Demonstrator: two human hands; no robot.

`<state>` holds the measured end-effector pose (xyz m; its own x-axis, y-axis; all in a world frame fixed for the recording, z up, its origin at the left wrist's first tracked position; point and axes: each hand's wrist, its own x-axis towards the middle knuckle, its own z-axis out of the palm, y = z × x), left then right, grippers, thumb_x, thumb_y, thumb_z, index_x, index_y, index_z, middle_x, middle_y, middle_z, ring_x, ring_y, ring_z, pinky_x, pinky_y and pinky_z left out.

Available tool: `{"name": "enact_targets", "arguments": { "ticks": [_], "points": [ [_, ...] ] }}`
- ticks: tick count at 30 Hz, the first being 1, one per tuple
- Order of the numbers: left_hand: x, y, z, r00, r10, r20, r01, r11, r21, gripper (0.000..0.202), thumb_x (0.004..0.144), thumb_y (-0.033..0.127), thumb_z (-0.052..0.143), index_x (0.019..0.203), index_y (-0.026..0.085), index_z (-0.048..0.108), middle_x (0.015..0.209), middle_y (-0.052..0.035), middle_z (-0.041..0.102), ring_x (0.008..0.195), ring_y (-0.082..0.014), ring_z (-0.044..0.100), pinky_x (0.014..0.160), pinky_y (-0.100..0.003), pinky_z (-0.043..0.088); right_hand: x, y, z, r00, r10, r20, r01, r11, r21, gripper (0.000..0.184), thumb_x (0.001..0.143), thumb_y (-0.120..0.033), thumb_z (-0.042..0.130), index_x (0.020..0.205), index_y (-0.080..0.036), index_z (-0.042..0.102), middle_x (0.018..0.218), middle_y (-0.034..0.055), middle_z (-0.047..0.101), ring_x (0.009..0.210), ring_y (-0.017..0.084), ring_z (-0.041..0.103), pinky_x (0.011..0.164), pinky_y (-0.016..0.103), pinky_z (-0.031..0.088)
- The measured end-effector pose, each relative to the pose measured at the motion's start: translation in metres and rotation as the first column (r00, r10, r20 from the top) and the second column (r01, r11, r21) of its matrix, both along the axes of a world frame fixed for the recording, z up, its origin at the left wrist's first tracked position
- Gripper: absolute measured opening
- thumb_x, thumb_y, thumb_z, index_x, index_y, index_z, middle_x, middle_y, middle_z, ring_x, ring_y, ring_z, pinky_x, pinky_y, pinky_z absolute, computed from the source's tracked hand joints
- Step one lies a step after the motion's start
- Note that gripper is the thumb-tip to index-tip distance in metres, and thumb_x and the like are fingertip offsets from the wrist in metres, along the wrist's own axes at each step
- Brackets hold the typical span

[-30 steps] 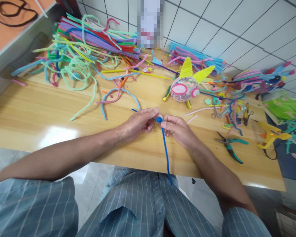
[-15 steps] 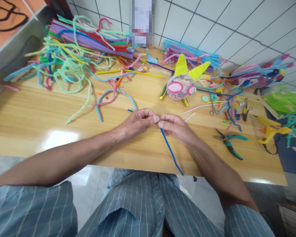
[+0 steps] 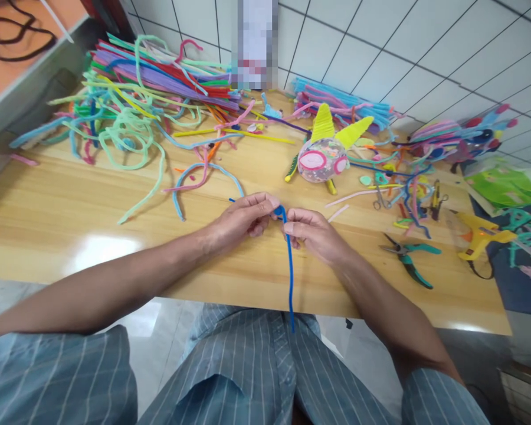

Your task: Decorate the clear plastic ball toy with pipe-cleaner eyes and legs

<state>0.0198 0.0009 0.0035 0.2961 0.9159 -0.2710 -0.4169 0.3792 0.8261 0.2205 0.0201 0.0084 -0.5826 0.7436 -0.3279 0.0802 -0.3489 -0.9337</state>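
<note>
On the wooden table (image 3: pixel 71 206), far-left one heap of pipe cleaners (image 3: pixel 150 88), then the left hand (image 3: pixel 243 218) and right hand (image 3: pixel 312 233) both pinching one blue pipe cleaner (image 3: pixel 288 265) hanging toward the near edge, one pliers (image 3: pixel 407 257) right.

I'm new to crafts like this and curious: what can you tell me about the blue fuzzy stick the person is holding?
The blue pipe cleaner is a thin, fuzzy, bright blue stem, wire-like in look. Its upper end is bent over between the fingertips of the left hand and the right hand, which pinch it from either side above the wooden table. A short end pokes out behind the left hand. The long part hangs straight down past the table edge, in front of the striped shirt.
</note>
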Motion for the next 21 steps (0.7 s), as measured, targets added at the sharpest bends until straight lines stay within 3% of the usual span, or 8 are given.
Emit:
{"name": "enact_targets", "arguments": {
  "ticks": [4,8,15,21],
  "points": [
    [-0.004,0.003,0.004,0.993,-0.063,-0.099,0.07,0.995,0.069,0.047,0.067,0.049,0.099,0.076,0.015,0.069,0.054,0.0064,0.05,0.046,-0.0044,0.036,0.044,-0.019,0.024,0.004,0.004,0.001,1.0,0.026,0.004,-0.026,1.0,-0.01,0.03,0.077,-0.041,0.082,0.073,-0.021,0.06,0.059,-0.0056,0.057,0.051,0.009,0.046,0.051,0.024,0.037],
    [-0.004,0.003,0.004,0.985,-0.084,-0.153,0.094,0.994,0.056,0.048,0.066,0.051,0.1,0.073,0.015,0.068,0.051,0.0068,0.047,0.044,-0.0042,0.035,0.044,-0.019,0.023,0.004,0.004,0.001,1.0,0.022,-0.004,-0.022,0.999,0.033,0.035,0.08,-0.046,0.083,0.074,-0.021,0.06,0.059,-0.0063,0.055,0.052,0.009,0.046,0.05,0.023,0.034],
    [0.007,-0.012,-0.002,0.997,0.069,0.029,-0.066,0.993,-0.095,0.054,0.06,0.051,0.104,0.07,0.015,0.065,0.052,0.0066,0.048,0.045,-0.0034,0.034,0.044,-0.018,0.024,-0.013,-0.008,-0.008,0.999,-0.053,-0.012,0.054,0.997,0.057,0.047,0.08,-0.06,0.086,0.076,-0.022,0.059,0.062,-0.0073,0.053,0.053,0.008,0.045,0.05,0.023,0.033],
    [0.01,-0.017,-0.001,0.991,0.101,0.09,-0.086,0.984,-0.156,0.05,0.069,0.048,0.1,0.069,0.015,0.062,0.053,0.0071,0.046,0.045,-0.0036,0.032,0.044,-0.018,0.025,-0.015,-0.01,-0.01,0.998,-0.066,-0.011,0.066,0.998,0.003,0.052,0.077,-0.065,0.087,0.076,-0.021,0.06,0.064,-0.007,0.054,0.052,0.007,0.043,0.047,0.022,0.03]
  ]
}}
